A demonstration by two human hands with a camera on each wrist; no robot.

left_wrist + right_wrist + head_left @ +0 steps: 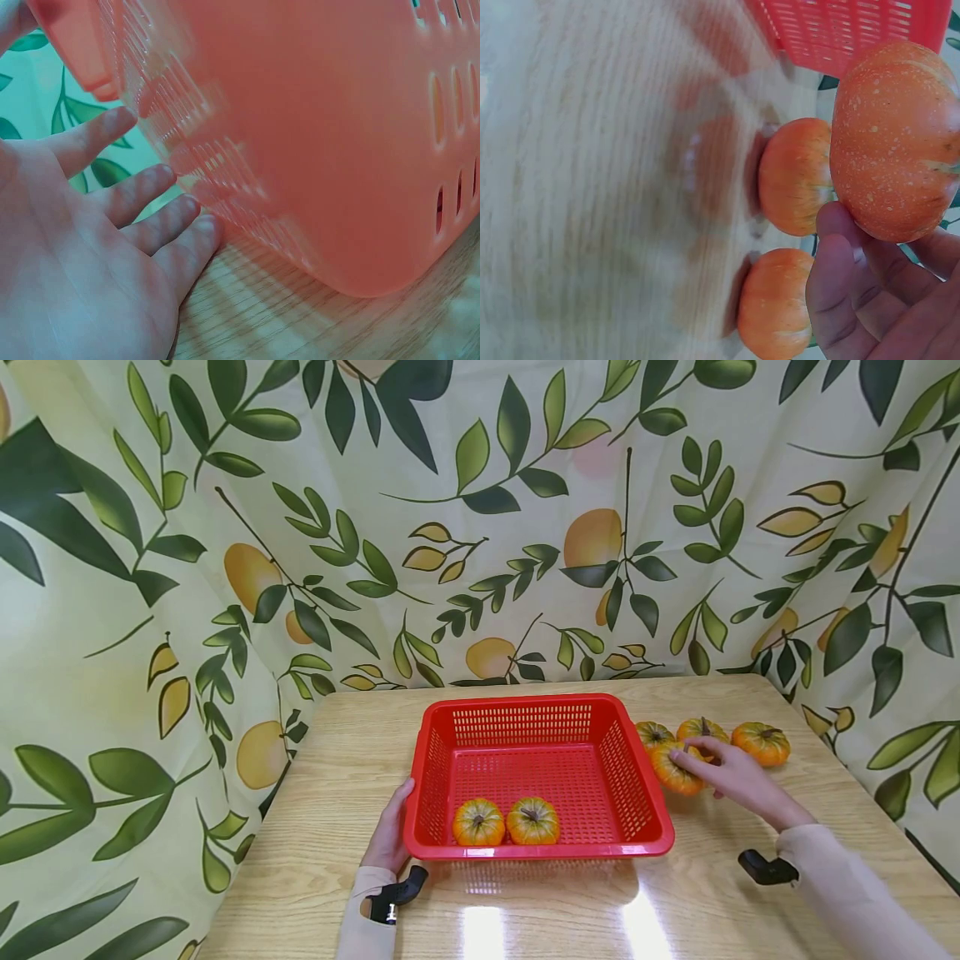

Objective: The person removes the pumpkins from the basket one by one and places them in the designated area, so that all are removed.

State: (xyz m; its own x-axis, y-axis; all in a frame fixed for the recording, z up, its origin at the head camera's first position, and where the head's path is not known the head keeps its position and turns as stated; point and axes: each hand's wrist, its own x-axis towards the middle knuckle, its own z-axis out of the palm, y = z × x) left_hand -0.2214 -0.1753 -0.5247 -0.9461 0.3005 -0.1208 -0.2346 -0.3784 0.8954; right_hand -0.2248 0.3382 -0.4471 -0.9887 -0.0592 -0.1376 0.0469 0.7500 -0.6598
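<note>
My right hand (723, 772) holds a small orange pumpkin (673, 768) by its side, just right of the red plastic basket (540, 853). In the right wrist view this pumpkin (892, 142) is lifted off the tabletop, the fingertips against its lower side. Two more pumpkins (480, 823) (533, 822) sit side by side inside the basket, near its front wall. At the basket's left side is my left hand (390, 831). The left wrist view has its fingers (154, 184) nearly straight, their tips at the slotted outer wall.
Three other pumpkins (654, 733) (702, 728) (761, 743) stand on the wooden table (322, 827), right of the basket. A leaf-and-fruit patterned cloth (480, 568) hangs behind the table and at both sides.
</note>
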